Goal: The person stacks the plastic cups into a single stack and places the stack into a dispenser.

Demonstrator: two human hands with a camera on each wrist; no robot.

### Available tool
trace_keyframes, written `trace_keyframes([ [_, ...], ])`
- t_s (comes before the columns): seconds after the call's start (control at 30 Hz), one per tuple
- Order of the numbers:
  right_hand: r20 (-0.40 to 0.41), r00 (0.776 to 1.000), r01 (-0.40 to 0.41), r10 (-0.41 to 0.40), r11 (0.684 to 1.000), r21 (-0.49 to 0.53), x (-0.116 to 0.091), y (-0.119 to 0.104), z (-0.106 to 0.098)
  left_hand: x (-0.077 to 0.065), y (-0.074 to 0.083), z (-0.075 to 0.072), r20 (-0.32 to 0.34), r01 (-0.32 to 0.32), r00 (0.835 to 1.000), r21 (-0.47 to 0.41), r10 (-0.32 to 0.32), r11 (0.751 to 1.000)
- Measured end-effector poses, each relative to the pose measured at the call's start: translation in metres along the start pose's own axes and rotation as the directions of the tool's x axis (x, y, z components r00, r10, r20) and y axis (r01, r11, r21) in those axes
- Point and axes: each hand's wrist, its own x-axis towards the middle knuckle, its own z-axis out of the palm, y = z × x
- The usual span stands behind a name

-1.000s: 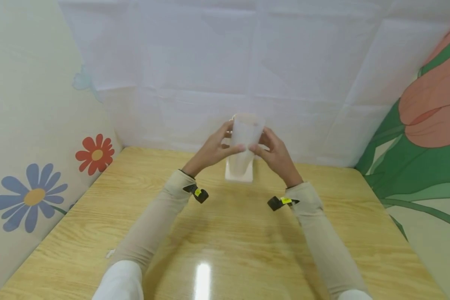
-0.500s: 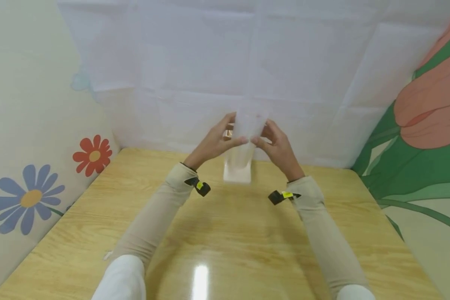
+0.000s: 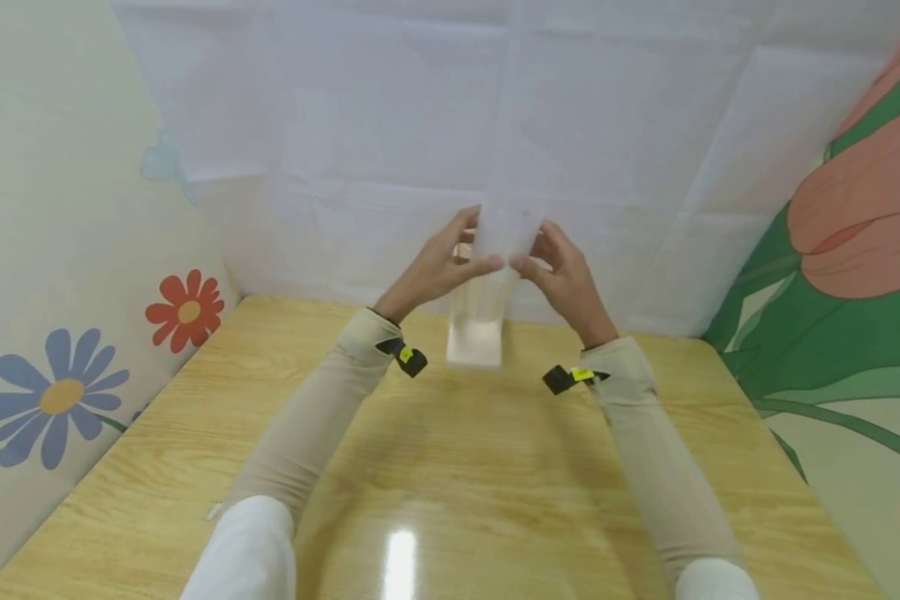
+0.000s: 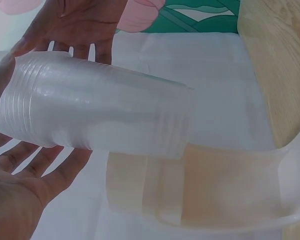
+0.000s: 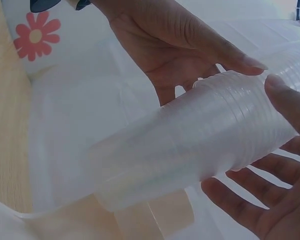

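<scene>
A stack of clear plastic cups [image 3: 504,233] is held between both hands, its ribbed, nested rims at the upper end and the narrow base below. My left hand [image 3: 437,265] grips its left side, thumb in front and fingers curved round. From the other side my right hand [image 3: 566,271] grips it the same way, the two thumb tips almost meeting. Behind and below the cups stands a pale cream, curved holder [image 3: 474,343], also in the left wrist view, holder [image 4: 230,187]. Whether the lowest cup touches the holder, I cannot tell.
The holder stands near the back edge of the wooden table [image 3: 450,450]. A white sheet [image 3: 390,108] hangs close behind it. Flower-painted walls [image 3: 52,250] flank the table. A small white scrap [image 3: 213,510] lies by the left forearm.
Both hands have moved up and slightly right in the head view, carrying the cup stack with them. More of the holder shows beneath the cups. The holder itself stays in place.
</scene>
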Motion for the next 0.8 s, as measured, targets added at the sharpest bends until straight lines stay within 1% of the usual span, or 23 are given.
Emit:
trace_keyframes([
  [0.37, -0.031, 1.0, -0.002, 0.001, 1.0, -0.008, 0.016, -0.008, -0.008, 0.016, 0.008, -0.004, -0.033, -0.014, 0.999, 0.028, 0.015, 1.0],
  [0.6, -0.035, 0.999, 0.006, -0.005, 1.0, 0.021, 0.023, -0.01, -0.012, 0.026, 0.012, -0.008, -0.041, -0.022, 0.999, 0.069, 0.025, 0.997],
  [0.8, -0.053, 0.998, 0.029, -0.026, 0.998, 0.056, 0.031, -0.01, -0.014, 0.036, 0.015, -0.012, -0.045, -0.031, 0.998, 0.07, 0.034, 0.997],
])
